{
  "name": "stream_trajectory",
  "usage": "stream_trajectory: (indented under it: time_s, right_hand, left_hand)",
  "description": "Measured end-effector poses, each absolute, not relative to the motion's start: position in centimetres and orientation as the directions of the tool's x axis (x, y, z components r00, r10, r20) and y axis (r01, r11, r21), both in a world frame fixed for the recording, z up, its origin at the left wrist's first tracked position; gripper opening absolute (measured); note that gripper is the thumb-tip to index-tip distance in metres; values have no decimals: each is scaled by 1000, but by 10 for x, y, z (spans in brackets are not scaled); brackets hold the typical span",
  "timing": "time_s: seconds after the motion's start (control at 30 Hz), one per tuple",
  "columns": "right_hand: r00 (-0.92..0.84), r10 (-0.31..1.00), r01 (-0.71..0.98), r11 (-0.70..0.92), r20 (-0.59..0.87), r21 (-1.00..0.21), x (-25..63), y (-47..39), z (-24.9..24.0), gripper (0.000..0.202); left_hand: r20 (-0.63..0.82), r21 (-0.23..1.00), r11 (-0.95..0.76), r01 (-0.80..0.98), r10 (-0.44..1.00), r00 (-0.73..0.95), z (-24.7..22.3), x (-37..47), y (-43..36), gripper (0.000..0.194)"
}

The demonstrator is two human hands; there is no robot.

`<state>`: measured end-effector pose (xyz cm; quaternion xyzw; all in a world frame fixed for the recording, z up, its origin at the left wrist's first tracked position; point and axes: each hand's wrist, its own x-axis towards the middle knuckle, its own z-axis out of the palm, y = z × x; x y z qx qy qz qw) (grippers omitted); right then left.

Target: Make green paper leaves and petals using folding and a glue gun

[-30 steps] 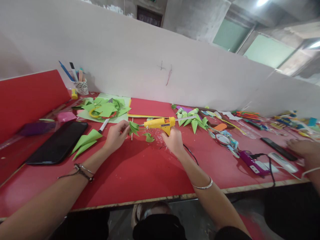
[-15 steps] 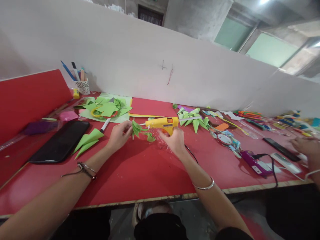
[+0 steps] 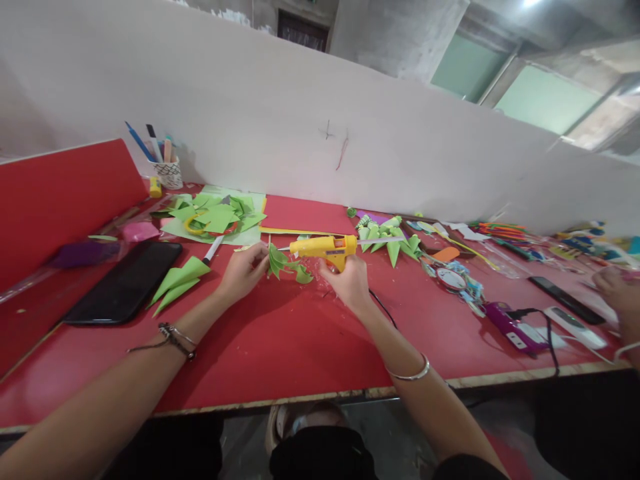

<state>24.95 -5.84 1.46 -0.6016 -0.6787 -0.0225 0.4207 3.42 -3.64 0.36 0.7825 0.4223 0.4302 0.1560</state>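
My right hand (image 3: 349,281) is wrapped round the handle of a yellow hot glue gun (image 3: 315,247), whose nozzle points left. A glue stick (image 3: 375,240) sticks out of the gun's back end. In the pinched fingers of my left hand (image 3: 245,268) is a green paper leaf piece (image 3: 277,261), and the nozzle tip is right at it. Curled green paper (image 3: 303,273) shows just below the gun; whether it joins the held piece I cannot tell. Wispy glue strands hang near the gun's trigger.
Left of my hands lie folded green paper (image 3: 180,283), a black phone (image 3: 125,283) and a heap of green paper pieces (image 3: 217,217). Green paper cones (image 3: 393,247) lie behind the gun. On the right are a purple power strip (image 3: 513,327) and another person's hand (image 3: 617,287).
My left hand and the green leaf piece have shifted slightly right, and the leaf has turned a little at the nozzle. The glue gun stays nearly still. The other person's hand has moved.
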Motion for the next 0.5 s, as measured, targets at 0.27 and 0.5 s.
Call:
stream_trajectory:
  time_s: [0.27, 0.5]
  right_hand:
    - [72, 817, 842, 258, 572, -474, 252, -57, 14, 14]
    - [73, 819, 829, 267, 569, -491, 252, -58, 14, 16]
  left_hand:
    - [519, 631, -586, 509, 806, 285, 3, 35, -36, 13]
    - [510, 628, -578, 521, 811, 286, 1, 34, -35, 13]
